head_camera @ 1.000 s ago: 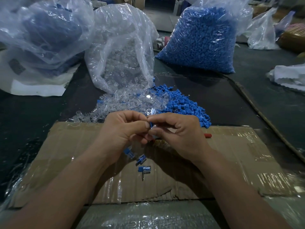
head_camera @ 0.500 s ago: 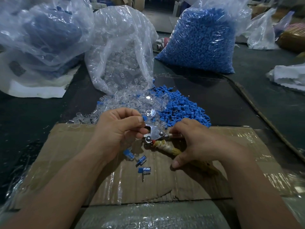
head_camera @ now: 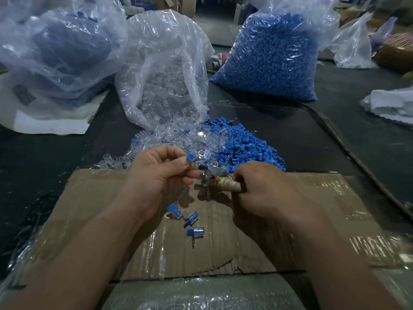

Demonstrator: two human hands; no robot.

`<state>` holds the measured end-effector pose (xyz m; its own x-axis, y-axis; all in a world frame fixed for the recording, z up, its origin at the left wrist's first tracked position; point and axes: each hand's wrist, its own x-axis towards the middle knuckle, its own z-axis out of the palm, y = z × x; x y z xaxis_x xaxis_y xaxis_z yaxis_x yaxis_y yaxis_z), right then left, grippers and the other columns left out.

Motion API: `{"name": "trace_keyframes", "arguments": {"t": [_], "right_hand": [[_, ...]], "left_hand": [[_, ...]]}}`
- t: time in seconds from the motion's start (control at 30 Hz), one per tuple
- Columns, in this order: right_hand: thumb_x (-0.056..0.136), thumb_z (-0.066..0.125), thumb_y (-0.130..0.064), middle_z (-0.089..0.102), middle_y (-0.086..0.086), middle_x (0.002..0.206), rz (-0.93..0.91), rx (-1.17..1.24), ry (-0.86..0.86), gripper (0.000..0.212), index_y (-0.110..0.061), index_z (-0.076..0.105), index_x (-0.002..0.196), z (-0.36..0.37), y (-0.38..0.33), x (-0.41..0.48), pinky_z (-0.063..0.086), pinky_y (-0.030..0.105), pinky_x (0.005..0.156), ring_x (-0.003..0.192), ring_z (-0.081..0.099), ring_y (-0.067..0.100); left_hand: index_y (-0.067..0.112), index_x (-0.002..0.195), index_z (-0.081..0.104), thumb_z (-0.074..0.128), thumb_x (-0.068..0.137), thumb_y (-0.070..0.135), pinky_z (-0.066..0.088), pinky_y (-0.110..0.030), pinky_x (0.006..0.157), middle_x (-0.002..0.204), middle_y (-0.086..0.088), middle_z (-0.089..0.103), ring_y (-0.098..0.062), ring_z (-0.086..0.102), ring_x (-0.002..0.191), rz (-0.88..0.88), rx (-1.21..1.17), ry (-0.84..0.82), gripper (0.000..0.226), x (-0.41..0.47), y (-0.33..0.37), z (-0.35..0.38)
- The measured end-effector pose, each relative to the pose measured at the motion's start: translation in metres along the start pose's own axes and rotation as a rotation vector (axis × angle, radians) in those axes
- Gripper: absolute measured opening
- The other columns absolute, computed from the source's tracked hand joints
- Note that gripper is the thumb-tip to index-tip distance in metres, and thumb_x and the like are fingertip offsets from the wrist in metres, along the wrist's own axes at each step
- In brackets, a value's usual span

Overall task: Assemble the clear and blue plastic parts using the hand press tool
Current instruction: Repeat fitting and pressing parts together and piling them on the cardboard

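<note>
My left hand [head_camera: 156,177] pinches a clear and blue part [head_camera: 191,158] between thumb and forefinger and holds it at the metal jaws of the hand press tool [head_camera: 206,176]. My right hand [head_camera: 263,189] grips the tool's wrapped handle [head_camera: 228,185], fingers curled round it. Three joined clear-and-blue pieces [head_camera: 192,220] lie on the cardboard [head_camera: 312,220] below my left hand. Behind my hands sit a loose pile of clear parts [head_camera: 169,139] and a pile of blue parts [head_camera: 243,146].
An open bag of clear parts [head_camera: 165,70] stands behind the piles. A full bag of blue parts [head_camera: 270,54] is at the back right, and another plastic bag [head_camera: 55,45] at the back left. White cloth [head_camera: 393,104] lies at the right edge.
My right hand left the part, took the tool's handle and closed round it. My left hand has brought the part to the tool's jaws.
</note>
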<state>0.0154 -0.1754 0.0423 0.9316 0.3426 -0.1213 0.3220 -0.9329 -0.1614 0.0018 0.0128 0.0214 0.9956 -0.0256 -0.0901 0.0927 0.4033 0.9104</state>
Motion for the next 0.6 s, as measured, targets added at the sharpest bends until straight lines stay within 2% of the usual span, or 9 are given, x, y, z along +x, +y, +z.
{"name": "trace_keyframes", "arguments": {"t": [0.13,0.23,0.47,0.6], "right_hand": [[0.078,0.057,-0.018,0.038,-0.012,0.075,0.008,0.12,0.146,0.025,-0.028,0.036,0.069,-0.004,0.006,0.0,0.026,0.021,0.055,0.066,0.036,0.003],[0.08,0.057,-0.019,0.037,-0.012,0.073,-0.003,0.183,0.272,0.02,-0.027,0.039,0.076,-0.006,0.005,-0.001,0.021,0.024,0.053,0.064,0.036,0.006],[0.078,0.056,-0.025,0.043,-0.011,0.079,-0.047,0.247,0.199,0.02,-0.026,0.039,0.09,0.002,-0.006,-0.005,0.028,0.021,0.054,0.068,0.039,0.003],[0.081,0.056,-0.029,0.039,-0.012,0.083,-0.081,0.228,0.146,0.021,-0.026,0.039,0.093,0.003,-0.011,-0.004,0.024,0.017,0.056,0.071,0.035,0.001]], "left_hand": [[0.004,0.074,0.058,0.061,0.063,0.003,0.052,-0.019,0.049,0.061,-0.009,0.066,-0.018,0.067,0.057,0.038,-0.003,0.007,0.011,0.001,-0.002,-0.003],[0.003,0.075,0.058,0.061,0.063,0.005,0.052,-0.018,0.05,0.061,-0.008,0.066,-0.017,0.067,0.058,0.066,0.013,0.005,0.013,0.0,-0.001,-0.002],[0.003,0.076,0.058,0.06,0.063,0.009,0.053,-0.018,0.052,0.064,-0.008,0.068,-0.015,0.067,0.058,0.14,0.09,0.026,0.015,-0.005,-0.001,0.006],[0.004,0.076,0.058,0.06,0.064,0.009,0.053,-0.018,0.052,0.064,-0.007,0.068,-0.015,0.066,0.058,0.142,0.108,0.046,0.014,-0.005,0.0,0.007]]}}
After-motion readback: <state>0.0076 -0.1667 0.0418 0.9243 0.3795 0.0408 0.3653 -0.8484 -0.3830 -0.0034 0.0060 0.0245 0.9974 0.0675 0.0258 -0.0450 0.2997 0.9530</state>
